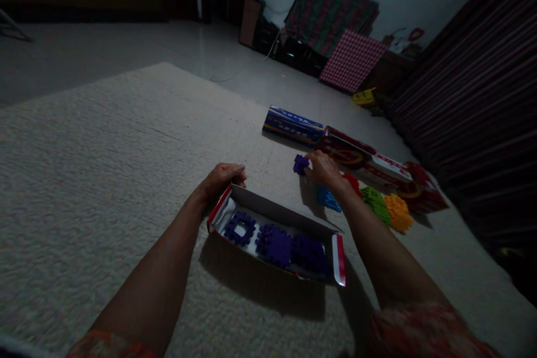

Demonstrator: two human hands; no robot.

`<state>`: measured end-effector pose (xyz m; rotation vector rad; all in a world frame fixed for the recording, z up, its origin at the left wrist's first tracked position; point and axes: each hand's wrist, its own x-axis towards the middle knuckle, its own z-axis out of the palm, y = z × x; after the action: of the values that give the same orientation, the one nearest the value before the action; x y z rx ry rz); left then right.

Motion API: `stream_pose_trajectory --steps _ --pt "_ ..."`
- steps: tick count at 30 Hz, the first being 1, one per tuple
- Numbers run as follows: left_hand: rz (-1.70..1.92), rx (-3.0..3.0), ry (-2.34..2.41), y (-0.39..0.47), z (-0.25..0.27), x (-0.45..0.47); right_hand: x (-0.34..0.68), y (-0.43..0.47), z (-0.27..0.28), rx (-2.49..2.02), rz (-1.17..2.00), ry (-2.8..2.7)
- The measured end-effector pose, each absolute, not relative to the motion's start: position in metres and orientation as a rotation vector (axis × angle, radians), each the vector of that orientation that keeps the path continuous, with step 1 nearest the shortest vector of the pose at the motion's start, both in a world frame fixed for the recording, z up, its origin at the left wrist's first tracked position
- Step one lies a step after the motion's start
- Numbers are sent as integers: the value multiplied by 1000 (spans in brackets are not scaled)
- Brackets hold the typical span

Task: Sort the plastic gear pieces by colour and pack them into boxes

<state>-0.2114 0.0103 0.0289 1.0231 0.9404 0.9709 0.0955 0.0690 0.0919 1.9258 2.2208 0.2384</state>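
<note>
Pinched in the fingers of my right hand point(322, 169) is a small purple interlocking block point(301, 164), just above the mat. My left hand point(224, 175) has its fingers curled at the far left corner of an open cardboard box point(277, 205) and grips it there. Inside the box lie several purple interlocking blocks point(274, 245), one of them a square with a hole in its middle. Partly behind my right forearm are blue blocks point(328, 199) and red blocks point(351, 182). Farther right sit green blocks point(375, 205) and orange blocks point(397, 212).
A blue box point(292, 125) and a long dark red box point(356, 151) lie beyond my right hand. Everything stands on a pale textured mat point(138, 134). A dark striped curtain point(465, 78) hangs at the right. A yellow object point(363, 96) lies on the floor behind.
</note>
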Motion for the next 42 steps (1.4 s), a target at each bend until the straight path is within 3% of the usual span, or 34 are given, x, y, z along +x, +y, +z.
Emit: stream_pose_trajectory --steps 20,30,34,42 --pt "980 1036 954 11 29 -211 104 71 72 1947 229 2337" --pt "967 1012 965 10 30 -211 105 74 80 1978 -454 2478" --pt "969 1018 968 12 29 -211 99 72 75 1944 -268 2377" --pt "981 1023 965 10 29 -211 104 68 66 1586 -185 2544"
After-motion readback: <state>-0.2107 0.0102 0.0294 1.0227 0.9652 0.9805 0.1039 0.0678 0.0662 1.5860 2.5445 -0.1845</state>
